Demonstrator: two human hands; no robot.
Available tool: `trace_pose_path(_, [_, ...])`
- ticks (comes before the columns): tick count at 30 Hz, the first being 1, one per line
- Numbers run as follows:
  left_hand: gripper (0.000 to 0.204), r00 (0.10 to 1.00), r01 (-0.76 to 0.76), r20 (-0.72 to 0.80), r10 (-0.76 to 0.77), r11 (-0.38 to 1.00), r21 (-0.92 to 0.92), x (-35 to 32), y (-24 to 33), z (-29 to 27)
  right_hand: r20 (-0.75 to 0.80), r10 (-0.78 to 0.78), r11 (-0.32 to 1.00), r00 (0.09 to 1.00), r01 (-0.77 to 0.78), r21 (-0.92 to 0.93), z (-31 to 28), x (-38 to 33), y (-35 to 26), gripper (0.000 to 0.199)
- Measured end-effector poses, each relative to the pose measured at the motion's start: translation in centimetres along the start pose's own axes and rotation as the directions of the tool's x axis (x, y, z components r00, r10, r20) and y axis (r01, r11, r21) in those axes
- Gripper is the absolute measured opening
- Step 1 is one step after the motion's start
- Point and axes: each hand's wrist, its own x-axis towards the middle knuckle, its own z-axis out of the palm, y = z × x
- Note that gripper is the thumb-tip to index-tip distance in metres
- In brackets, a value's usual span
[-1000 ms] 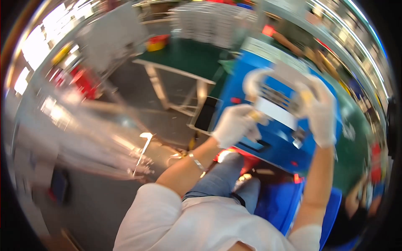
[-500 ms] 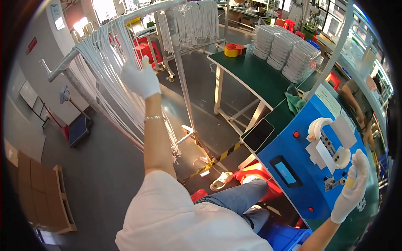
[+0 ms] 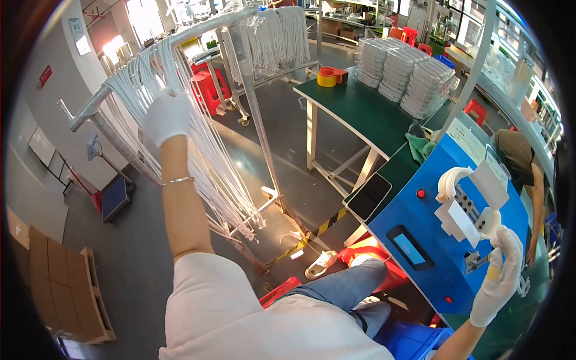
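Observation:
My left hand (image 3: 167, 119), in a white glove, reaches among white cables (image 3: 207, 162) that hang over a metal rack. It looks closed around some of them, though the back of the hand hides most of the fingers. At the right, my right hand (image 3: 499, 281), also gloved and with a yellow band on one finger, is raised beside the blue machine (image 3: 390, 240). Its fingers are slightly bent and apart from the thumb, with nothing seen in them. The fingertips come close to a white round part (image 3: 489, 223) on the machine.
The rack's wrapped metal tube (image 3: 90, 111) runs in front of me at the left. A green-topped table (image 3: 360, 123) bears stacked clear trays (image 3: 396, 75), a tape dispenser (image 3: 329, 77) and a phone-like black slab (image 3: 369, 196). A blue bin (image 3: 414, 341) stands near my legs; another person (image 3: 519, 156) bends at the right.
My left hand has moved left and down into the cables, and they have shifted. My right hand has moved slightly left, nearer the machine's white round part. The person at right has bent over.

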Motion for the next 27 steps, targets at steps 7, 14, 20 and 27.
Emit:
trace_pose_path(7, [0.026,0.97,0.033,0.216,0.115,0.813,-0.582,0.8,-0.9,-3.4,0.018,0.098,0.988,0.995,-0.1,0.121,-0.3,-0.3,-1.2,0.022])
trace_pose_path(14, [0.011,0.681,0.731,0.505,0.53,-0.543,-0.414,-19.2,2.2,-8.5,0.065,-0.035,0.938,0.997,0.01,0.347,-0.5,1.2,-3.2,0.032])
trace_pose_path(20, [0.026,-0.577,0.461,0.179,0.797,0.498,-0.734,-39.3,9.9,0.2,0.741,-0.116,0.258,0.662,-0.7,0.666,8.1,2.8,-10.5,0.059])
trace_pose_path(27, [0.067,-0.812,-0.003,0.157,0.562,0.265,-0.964,-37.3,13.1,-2.0,0.729,0.244,0.209,0.639,-0.769,0.604,3.8,-1.6,-5.1,0.031])
